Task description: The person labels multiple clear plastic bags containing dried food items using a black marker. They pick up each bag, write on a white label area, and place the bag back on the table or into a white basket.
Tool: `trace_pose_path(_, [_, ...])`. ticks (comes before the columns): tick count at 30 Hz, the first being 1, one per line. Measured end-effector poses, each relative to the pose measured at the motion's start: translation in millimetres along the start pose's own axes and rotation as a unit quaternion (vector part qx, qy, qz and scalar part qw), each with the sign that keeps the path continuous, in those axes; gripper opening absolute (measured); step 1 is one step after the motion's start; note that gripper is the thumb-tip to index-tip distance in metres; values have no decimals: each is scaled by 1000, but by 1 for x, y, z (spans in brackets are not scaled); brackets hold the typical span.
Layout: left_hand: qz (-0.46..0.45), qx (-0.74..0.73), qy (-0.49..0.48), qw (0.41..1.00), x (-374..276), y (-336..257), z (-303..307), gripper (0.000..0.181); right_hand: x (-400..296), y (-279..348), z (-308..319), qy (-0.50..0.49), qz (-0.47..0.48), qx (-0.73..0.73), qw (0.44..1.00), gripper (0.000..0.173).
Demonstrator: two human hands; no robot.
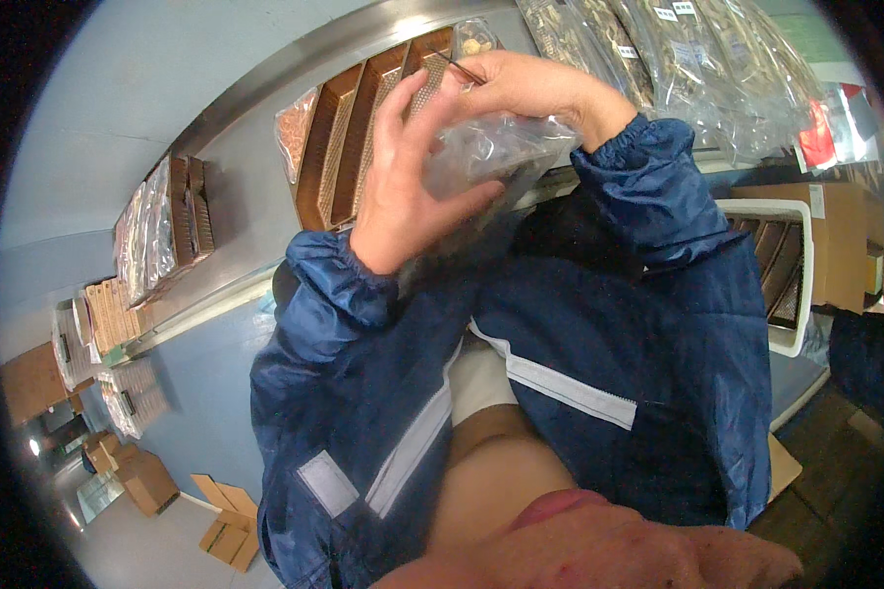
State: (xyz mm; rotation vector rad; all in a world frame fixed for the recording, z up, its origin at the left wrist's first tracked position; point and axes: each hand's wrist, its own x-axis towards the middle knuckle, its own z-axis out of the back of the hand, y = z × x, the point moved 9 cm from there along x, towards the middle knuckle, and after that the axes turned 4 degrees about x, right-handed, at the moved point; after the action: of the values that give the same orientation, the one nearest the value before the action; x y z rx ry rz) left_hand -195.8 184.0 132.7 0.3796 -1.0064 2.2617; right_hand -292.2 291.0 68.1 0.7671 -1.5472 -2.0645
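Note:
My left hand [409,173] is raised with its fingers and thumb spread, beside a clear plastic bag [497,147]. Between the fingers of my right hand [516,85] is a thin dark stick [457,66], its tip pointing up and left. The bag hangs just below my right hand, and I cannot tell whether that hand also grips it. Its contents are partly hidden by my left hand. Beyond the hands, brown trays with long compartments [353,77] rest on a metal worktable [247,169]. A clear packet with pinkish contents [296,132] lies at their left end.
Several large clear bags of dried goods [678,66], bearing labels, lie at upper right. Wrapped packs [144,228] are stacked on the table at left. A white-rimmed crate [803,272] with brown trays and a cardboard box [840,235] stand at right. Cardboard boxes [144,478] sit at lower left.

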Motion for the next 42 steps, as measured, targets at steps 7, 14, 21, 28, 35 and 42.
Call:
trace_pose_path(7, [90, -80, -16, 993, 8, 56, 14, 44, -52, 60, 68, -276, 267, 51, 922, 17])
trace_pose_path(14, [171, -252, -63, 950, 42, 89, 47, 31, -56, 104, 35, -240, 325, -211, 890, 43])
trace_pose_path(21, [277, -194, -144, 930, -5, 144, 54, 33, -7, 51, -8, -452, 375, -189, 787, 17])
trace_pose_path(28, [221, -47, 42, 973, -19, 175, 95, 41, 50, 11, -79, -386, 299, 44, 872, 24])
trace_pose_path(35, [202, 68, 183, 960, 3, 164, 107, 42, 57, 53, -109, -321, 371, -7, 872, 25])
trace_pose_path(42, [202, 49, 129, 970, -39, 174, 146, 27, 22, 16, -135, -106, 172, -38, 979, 41])
